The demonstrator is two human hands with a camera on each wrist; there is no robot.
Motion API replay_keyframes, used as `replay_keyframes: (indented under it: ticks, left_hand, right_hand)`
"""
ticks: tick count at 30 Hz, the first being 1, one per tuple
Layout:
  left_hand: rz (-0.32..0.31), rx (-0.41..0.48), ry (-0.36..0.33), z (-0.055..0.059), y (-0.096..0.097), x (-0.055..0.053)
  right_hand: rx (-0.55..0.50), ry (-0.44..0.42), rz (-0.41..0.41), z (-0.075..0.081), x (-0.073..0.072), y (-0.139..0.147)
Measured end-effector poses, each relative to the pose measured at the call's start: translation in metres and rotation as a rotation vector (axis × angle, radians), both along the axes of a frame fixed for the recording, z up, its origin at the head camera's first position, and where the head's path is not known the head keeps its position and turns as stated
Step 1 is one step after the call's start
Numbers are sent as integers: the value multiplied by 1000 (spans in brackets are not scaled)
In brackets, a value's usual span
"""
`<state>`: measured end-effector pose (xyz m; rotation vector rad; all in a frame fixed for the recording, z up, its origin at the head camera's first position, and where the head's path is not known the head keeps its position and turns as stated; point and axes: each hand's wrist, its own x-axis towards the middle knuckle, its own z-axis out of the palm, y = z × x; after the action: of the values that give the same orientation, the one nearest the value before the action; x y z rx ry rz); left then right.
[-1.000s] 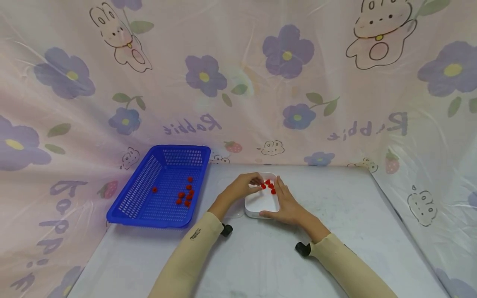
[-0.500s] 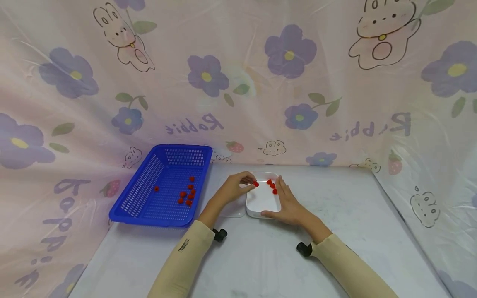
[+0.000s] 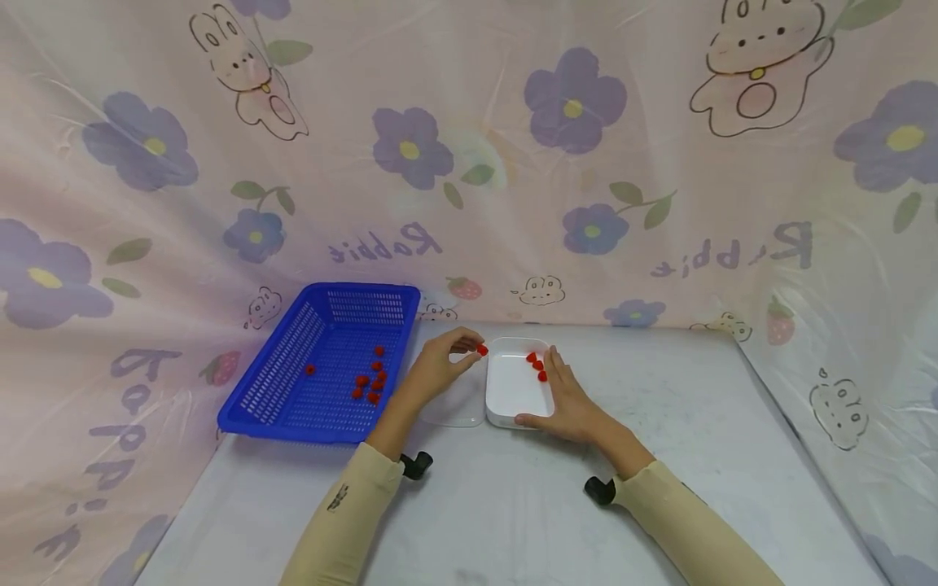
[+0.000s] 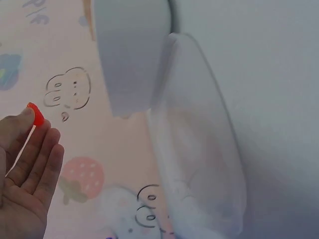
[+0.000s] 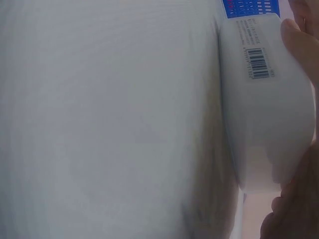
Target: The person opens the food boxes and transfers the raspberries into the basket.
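My left hand [image 3: 438, 368] pinches a small red piece [image 4: 36, 115] between thumb and fingertip, the other fingers extended in the left wrist view. It is just beyond the left rim of a white plastic box [image 3: 516, 392], above a clear lid [image 3: 458, 408]. My right hand [image 3: 575, 407] holds that box, thumb at the near side and fingers along the right side. Inside, by the right wall, lie three red pieces [image 3: 538, 365]. The right wrist view shows the box's outer wall with a barcode label [image 5: 258, 63].
On the left of the white table [image 3: 513, 505] stands a blue perforated basket [image 3: 322, 411]. Several red pieces [image 3: 377, 385] lie in it, mostly toward its right side. A patterned curtain [image 3: 484, 212] hangs behind the table and along both sides.
My left hand has lifted one red piece from the box and carried it left past the rim. My right hand stays on the box.
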<state>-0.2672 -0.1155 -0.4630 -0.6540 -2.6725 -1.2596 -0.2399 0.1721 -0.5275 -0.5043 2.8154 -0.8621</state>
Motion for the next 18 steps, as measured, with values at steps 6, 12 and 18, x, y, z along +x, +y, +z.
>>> replay_keyframes:
  ticks: [6,12,18]
  left_hand:
    - [37,39,30,12,-15,12]
    - [73,29,35,24,-34,25]
    - [97,25,41,30,-53,34]
  right_hand:
    - [-10,1,2,0,0,-1]
    - [-10,15,16,-3,-1,-1]
    - [-28,19,15,-3,0,0]
